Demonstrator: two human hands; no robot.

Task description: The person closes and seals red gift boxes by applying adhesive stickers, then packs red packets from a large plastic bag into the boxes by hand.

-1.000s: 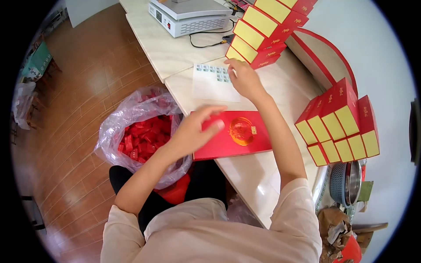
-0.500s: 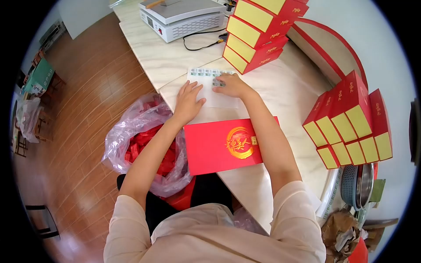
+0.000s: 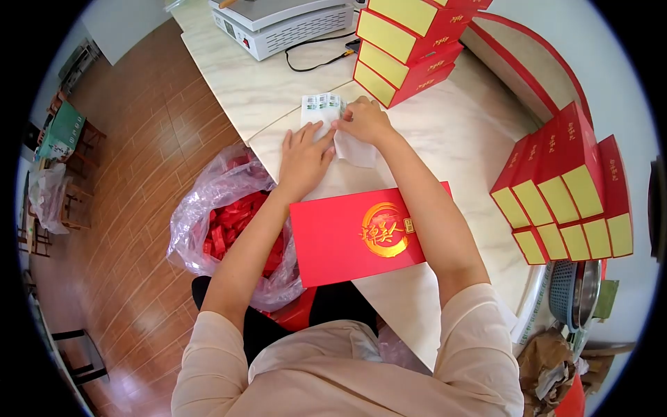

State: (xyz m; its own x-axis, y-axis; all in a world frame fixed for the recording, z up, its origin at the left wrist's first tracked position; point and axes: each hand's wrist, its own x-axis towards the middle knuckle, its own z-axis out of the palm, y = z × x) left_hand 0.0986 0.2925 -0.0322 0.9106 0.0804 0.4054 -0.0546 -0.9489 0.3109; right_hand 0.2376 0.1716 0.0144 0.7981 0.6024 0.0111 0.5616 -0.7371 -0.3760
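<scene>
Left hand [image 3: 304, 161] is bracing label sheet [image 3: 356, 152], fingers spread; right hand [image 3: 364, 121] is pinching its bent part. Some labels [image 3: 322, 102] are sitting unpeeled; red gift box [image 3: 330, 240], mid-frame, is showing none.

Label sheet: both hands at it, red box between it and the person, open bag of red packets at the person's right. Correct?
Not quite: the head view shows the open bag of red packets at the person's left. The left hand and right hand are at the label sheet, with the red box between it and the person.
</scene>
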